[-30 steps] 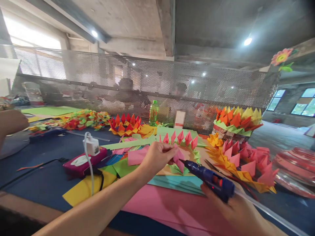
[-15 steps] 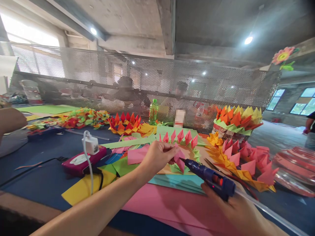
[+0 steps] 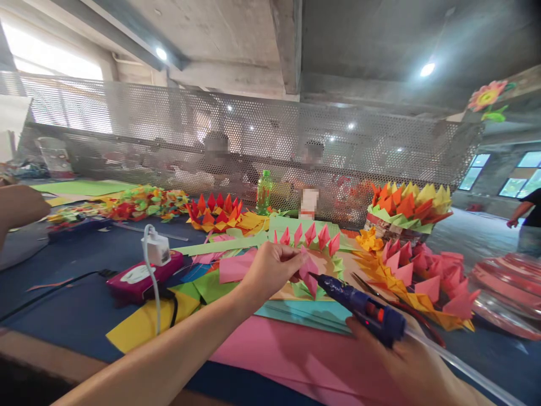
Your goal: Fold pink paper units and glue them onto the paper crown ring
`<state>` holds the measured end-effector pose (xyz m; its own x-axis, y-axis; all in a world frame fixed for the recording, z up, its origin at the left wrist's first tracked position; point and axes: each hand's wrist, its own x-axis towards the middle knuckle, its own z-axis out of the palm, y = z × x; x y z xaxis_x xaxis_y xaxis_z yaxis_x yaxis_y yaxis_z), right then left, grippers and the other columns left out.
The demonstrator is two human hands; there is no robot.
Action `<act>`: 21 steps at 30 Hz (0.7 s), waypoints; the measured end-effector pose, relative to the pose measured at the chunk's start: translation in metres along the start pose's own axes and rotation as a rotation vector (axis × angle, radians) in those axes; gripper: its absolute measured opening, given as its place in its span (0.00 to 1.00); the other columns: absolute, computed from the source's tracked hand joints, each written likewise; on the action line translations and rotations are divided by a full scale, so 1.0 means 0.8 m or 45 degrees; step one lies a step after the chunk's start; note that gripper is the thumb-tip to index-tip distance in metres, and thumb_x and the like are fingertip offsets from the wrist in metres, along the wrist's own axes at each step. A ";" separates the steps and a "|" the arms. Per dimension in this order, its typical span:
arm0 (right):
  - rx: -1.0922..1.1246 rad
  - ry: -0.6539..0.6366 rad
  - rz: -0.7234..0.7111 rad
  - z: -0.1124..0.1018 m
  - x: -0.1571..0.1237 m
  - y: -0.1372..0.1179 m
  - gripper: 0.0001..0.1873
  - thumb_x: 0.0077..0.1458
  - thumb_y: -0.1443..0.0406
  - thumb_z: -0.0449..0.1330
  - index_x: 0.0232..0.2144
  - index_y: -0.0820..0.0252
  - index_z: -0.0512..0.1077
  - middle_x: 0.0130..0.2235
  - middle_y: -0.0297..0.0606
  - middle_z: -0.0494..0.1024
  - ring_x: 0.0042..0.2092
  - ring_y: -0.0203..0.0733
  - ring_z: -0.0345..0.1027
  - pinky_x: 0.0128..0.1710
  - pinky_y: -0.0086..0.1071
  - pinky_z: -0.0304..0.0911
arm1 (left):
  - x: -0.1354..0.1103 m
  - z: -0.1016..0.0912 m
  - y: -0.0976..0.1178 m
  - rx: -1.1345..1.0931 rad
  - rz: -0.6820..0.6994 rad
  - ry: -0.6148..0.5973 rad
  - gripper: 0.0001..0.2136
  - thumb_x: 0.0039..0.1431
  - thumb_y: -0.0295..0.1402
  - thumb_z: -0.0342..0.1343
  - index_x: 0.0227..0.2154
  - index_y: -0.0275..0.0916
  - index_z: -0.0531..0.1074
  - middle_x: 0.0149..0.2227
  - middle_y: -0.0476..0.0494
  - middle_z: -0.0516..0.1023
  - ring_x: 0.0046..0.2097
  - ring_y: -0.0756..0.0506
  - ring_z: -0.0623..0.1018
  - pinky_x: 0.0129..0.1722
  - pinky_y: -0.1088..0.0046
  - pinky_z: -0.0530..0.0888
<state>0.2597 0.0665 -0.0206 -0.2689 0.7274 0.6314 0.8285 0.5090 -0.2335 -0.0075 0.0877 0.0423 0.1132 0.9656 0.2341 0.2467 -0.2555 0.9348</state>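
The left hand (image 3: 273, 268) is narrowed to a fingertip pinch on a pink folded-paper piece (image 3: 310, 282), which is held above the table's middle. To its right, the glue gun (image 3: 357, 301) is gripped in the right hand (image 3: 408, 361); its nozzle is directed at the piece, though contact cannot be told. Both hands have been kept almost unmoved over the last second, whereas a bystander (image 3: 533, 217) has come into view at the far right; the gluing is judged to be undisturbed.

On the blue tabletop (image 3: 76, 327), from left to right, are seen a heap of paper scraps (image 3: 146, 203), a purple power strip (image 3: 127, 282) bearing a white charger (image 3: 158, 250), a red-and-orange paper ring (image 3: 215, 217), a green bottle (image 3: 264, 194), pink paper points (image 3: 310, 234) and a basket-like paper form (image 3: 406, 211). The table is backed by a perforated screen (image 3: 160, 113) beneath a concrete ceiling (image 3: 228, 34); a paper flower (image 3: 488, 96) is seen at upper right.
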 end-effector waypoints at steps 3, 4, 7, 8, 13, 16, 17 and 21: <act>-0.016 -0.076 0.013 0.001 -0.002 0.008 0.25 0.58 0.44 0.59 0.40 0.56 0.82 0.44 0.45 0.85 0.49 0.63 0.79 0.50 0.48 0.76 | 0.000 0.000 0.000 -0.001 -0.001 0.002 0.16 0.70 0.38 0.57 0.27 0.34 0.73 0.26 0.52 0.76 0.28 0.51 0.77 0.34 0.71 0.77; -0.014 -0.092 0.020 0.002 -0.002 0.008 0.25 0.58 0.44 0.59 0.41 0.56 0.82 0.44 0.45 0.85 0.48 0.63 0.79 0.50 0.49 0.75 | 0.000 0.000 0.000 0.000 -0.001 0.000 0.16 0.70 0.38 0.57 0.28 0.34 0.74 0.26 0.52 0.76 0.28 0.51 0.77 0.34 0.71 0.77; 0.026 -0.070 0.053 0.002 -0.002 0.001 0.28 0.59 0.43 0.57 0.41 0.58 0.82 0.45 0.48 0.84 0.49 0.65 0.78 0.50 0.52 0.75 | 0.000 -0.001 0.000 -0.003 -0.003 -0.012 0.15 0.70 0.37 0.57 0.28 0.34 0.74 0.26 0.52 0.76 0.28 0.51 0.77 0.34 0.71 0.77; 0.040 -0.046 0.068 0.001 -0.001 -0.004 0.29 0.59 0.43 0.56 0.41 0.59 0.82 0.45 0.49 0.84 0.49 0.65 0.78 0.50 0.52 0.75 | 0.000 -0.001 0.000 -0.005 -0.002 -0.016 0.15 0.70 0.37 0.57 0.28 0.34 0.74 0.26 0.52 0.76 0.28 0.51 0.77 0.34 0.71 0.77; 0.046 -0.037 0.121 -0.003 0.003 -0.016 0.30 0.60 0.42 0.53 0.39 0.58 0.82 0.45 0.50 0.84 0.50 0.66 0.77 0.51 0.54 0.73 | 0.000 0.000 0.000 -0.008 0.008 -0.015 0.15 0.70 0.37 0.58 0.28 0.34 0.74 0.26 0.52 0.76 0.28 0.50 0.77 0.34 0.71 0.77; 0.035 -0.130 0.070 -0.004 0.004 -0.006 0.29 0.59 0.43 0.56 0.43 0.59 0.82 0.46 0.49 0.84 0.51 0.65 0.77 0.51 0.53 0.73 | 0.001 0.000 -0.002 -0.004 0.013 -0.010 0.16 0.70 0.37 0.57 0.28 0.34 0.74 0.26 0.52 0.75 0.28 0.51 0.77 0.34 0.71 0.77; 0.029 -0.142 0.048 -0.005 0.004 -0.003 0.28 0.59 0.44 0.57 0.44 0.58 0.82 0.47 0.49 0.84 0.51 0.65 0.77 0.51 0.53 0.73 | 0.001 -0.001 -0.002 -0.003 0.016 -0.008 0.16 0.70 0.37 0.57 0.27 0.34 0.73 0.25 0.52 0.75 0.28 0.51 0.76 0.33 0.72 0.77; 0.030 -0.137 0.009 -0.004 0.003 0.003 0.24 0.60 0.46 0.58 0.43 0.56 0.82 0.45 0.45 0.85 0.48 0.61 0.79 0.48 0.47 0.76 | 0.003 -0.002 -0.002 -0.008 0.022 0.005 0.15 0.70 0.37 0.58 0.28 0.34 0.74 0.25 0.52 0.75 0.28 0.51 0.76 0.34 0.71 0.77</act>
<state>0.2624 0.0680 -0.0174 -0.3154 0.7755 0.5469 0.8192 0.5134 -0.2556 -0.0091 0.0906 0.0418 0.1133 0.9613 0.2510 0.2384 -0.2715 0.9324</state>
